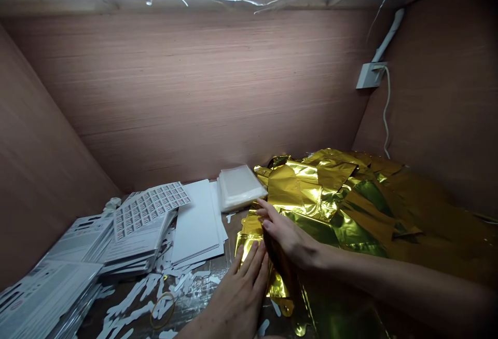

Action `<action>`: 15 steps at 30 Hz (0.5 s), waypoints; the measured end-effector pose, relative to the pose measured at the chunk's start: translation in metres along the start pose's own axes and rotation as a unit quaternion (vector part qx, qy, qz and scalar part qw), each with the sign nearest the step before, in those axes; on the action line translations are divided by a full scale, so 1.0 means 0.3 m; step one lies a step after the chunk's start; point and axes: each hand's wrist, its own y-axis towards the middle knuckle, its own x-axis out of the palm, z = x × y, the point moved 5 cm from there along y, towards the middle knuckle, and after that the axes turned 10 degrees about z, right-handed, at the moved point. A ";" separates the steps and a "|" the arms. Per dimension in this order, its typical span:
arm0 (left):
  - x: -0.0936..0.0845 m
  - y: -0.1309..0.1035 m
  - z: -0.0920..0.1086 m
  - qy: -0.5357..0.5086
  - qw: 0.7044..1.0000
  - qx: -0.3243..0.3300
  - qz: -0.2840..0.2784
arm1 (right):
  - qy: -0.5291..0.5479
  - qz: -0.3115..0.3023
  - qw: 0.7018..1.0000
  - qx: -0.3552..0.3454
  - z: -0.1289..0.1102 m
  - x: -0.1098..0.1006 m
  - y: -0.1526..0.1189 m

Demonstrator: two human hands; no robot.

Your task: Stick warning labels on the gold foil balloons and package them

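Note:
My left hand [247, 279] lies palm down with its fingers stretched out on a shiny gold foil piece [277, 284], pressing it on the table. My right hand [290, 236] rests on its side at the far right edge of that foil, fingers extended and thumb alongside; its lower fingers are partly hidden. A dark, shadowed foil flap stands between the two hands. The foil has a small rounded tab with a hole [287, 307] at its near end. Right behind my right hand spreads a large heap of flat gold foil pieces [330, 188].
Clear plastic sleeves [241, 186] lie at the back middle, beside white cards [196, 219]. Further left are a sticker sheet [151, 206] and stacks of printed cards [50, 297]. Paper scraps and a rubber band [162, 310] litter the front. A white socket box [371, 75] hangs on the wall.

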 end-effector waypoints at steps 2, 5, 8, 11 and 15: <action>0.010 -0.003 -0.004 -0.002 1.000 0.002 -0.010 | -0.019 0.012 1.000 0.013 0.012 0.029 0.033; 0.014 -0.003 -0.005 -0.015 1.000 0.006 -0.003 | -0.054 0.029 0.998 0.001 0.001 0.076 0.064; 0.000 0.004 0.007 -0.046 0.999 0.014 0.015 | -0.125 0.043 0.991 -0.009 -0.007 0.116 0.083; -0.033 0.010 0.022 -0.064 0.997 0.004 0.038 | -0.214 0.021 0.976 -0.031 -0.007 0.150 0.096; -0.076 -0.002 0.015 -0.004 0.993 -0.064 0.097 | -0.317 -0.022 0.945 -0.081 -0.003 0.183 0.099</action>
